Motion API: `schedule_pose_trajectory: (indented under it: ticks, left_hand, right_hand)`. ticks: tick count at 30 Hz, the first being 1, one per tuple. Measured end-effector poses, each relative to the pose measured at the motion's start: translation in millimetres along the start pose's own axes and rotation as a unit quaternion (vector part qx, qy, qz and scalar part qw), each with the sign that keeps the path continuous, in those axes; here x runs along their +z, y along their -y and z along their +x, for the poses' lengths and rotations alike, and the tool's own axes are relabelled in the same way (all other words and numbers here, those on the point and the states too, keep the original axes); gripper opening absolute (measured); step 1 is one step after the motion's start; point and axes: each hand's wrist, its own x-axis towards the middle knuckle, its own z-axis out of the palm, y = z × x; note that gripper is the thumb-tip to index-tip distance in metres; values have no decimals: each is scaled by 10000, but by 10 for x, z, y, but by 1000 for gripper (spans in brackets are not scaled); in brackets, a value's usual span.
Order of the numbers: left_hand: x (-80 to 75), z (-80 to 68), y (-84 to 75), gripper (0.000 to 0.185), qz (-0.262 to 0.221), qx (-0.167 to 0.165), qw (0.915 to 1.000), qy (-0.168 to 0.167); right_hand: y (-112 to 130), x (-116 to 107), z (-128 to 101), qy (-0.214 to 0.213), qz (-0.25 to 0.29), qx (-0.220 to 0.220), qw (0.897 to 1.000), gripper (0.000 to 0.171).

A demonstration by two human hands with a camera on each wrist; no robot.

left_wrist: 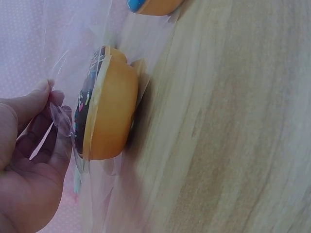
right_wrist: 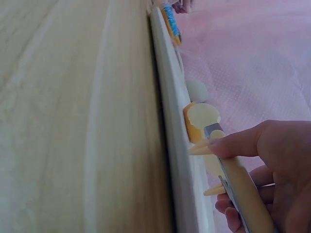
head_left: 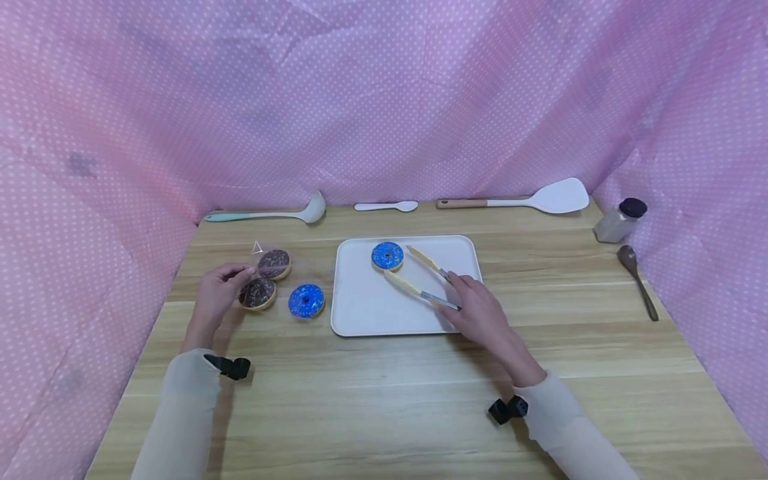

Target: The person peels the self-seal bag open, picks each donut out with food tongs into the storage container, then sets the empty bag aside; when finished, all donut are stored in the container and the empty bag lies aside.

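My left hand (head_left: 217, 297) pinches the edge of a clear plastic bag (left_wrist: 60, 119) between thumb and fingers. Two chocolate-topped toy donuts, one at the back (head_left: 273, 264) and one in front (head_left: 258, 292), are under the clear film. To their right is a blue-topped donut (head_left: 299, 305). My right hand (head_left: 480, 312) grips a pair of tongs (head_left: 403, 283) with cream tips and metal arms. Those tips are spread over the white tray (head_left: 366, 313). Another blue donut (head_left: 379, 253) sits on the tray, close to the left tip.
Along the back of the wooden table (head_left: 372, 400) lie a ladle (head_left: 312, 208), a small white spoon (head_left: 384, 206) and a white spatula (head_left: 561, 197). A dark-lidded jar (head_left: 617, 223) and a dark spoon (head_left: 639, 283) are at the right. Pink dotted cloth (head_left: 384, 100) surrounds the table.
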Motion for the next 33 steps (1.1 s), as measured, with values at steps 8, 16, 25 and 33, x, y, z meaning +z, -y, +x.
schedule_pose_trajectory:
  ticks: [8,16,25,33]
  left_hand:
    - [-35,-3,-11,43,67,-187,9997,119]
    - [-10,12,13,39,95,-5,9999,-76]
    - [0,13,2,40,129,-6,9999,-48]
    - [-1,10,1,43,91,-75,9999,-15]
  right_hand:
    - [204,-73,-38,-81,70,-544,9985,69]
    - [472,69,14,348,-25,-1173,9925,67]
    - [706,166,124,814,-263,-1538,9844,67]
    - [795,186,236,955,-546,-1659,9800,63]
